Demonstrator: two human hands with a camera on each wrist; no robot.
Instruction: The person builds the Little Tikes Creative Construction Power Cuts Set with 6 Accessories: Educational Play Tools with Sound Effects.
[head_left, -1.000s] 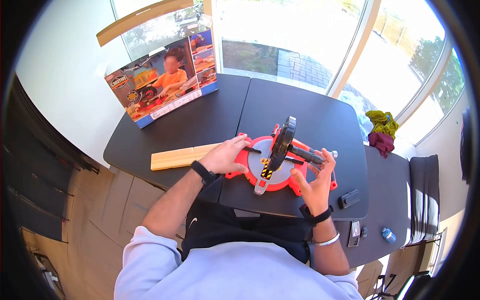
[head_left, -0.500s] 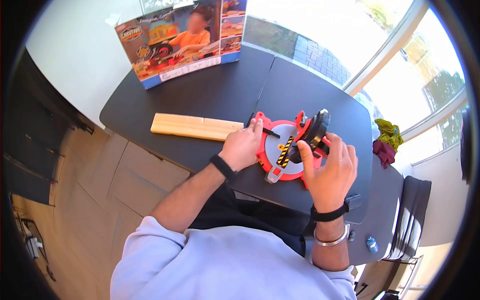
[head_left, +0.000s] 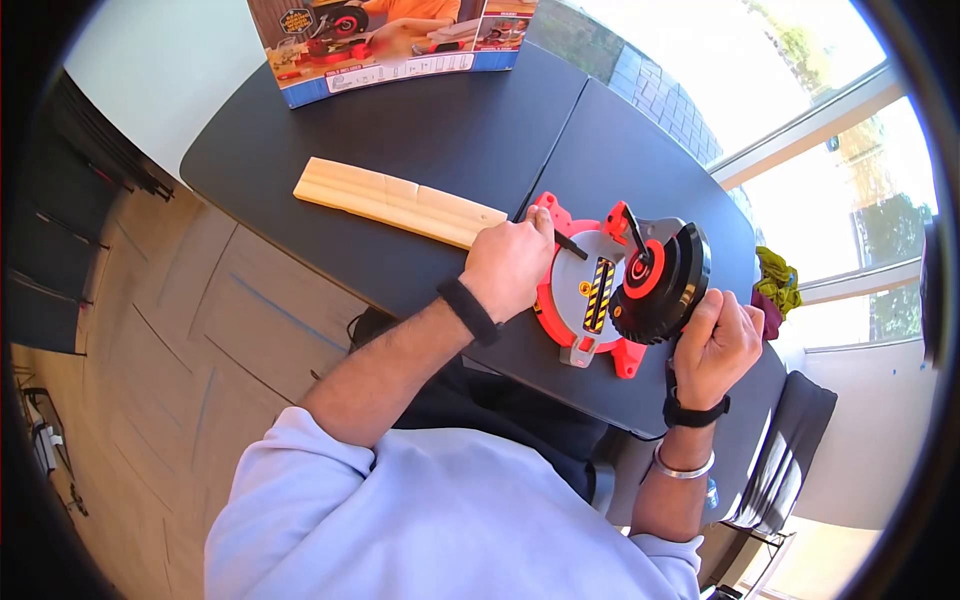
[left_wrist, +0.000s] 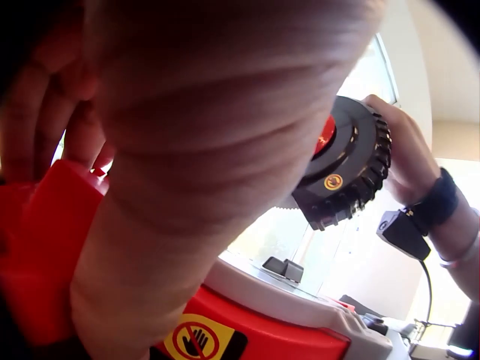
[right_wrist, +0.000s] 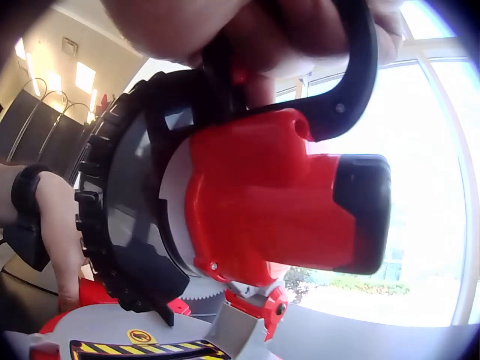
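At the right half of the dark table (head_left: 400, 135), I have the toy saw (head_left: 660, 285) in view, its black and red head raised above the round red and grey base (head_left: 570, 300). My left hand (head_left: 507, 268) is curled round the base's red left end, and my right hand (head_left: 718, 350), well apart from it, is wrapped round the saw's black handle (right_wrist: 364, 71). I can make out a bit of toothed blade (right_wrist: 201, 288) under the guard, and a striped sticker (head_left: 599, 295) on the base. Left of the saw, a wooden board (head_left: 390, 200) lies flat, its right end just beside my left hand; I cannot tell whether it touches the base. The printed box (head_left: 400, 68) stands at the table's far left, and bundled clothes (head_left: 777, 280) lie beyond its right edge.
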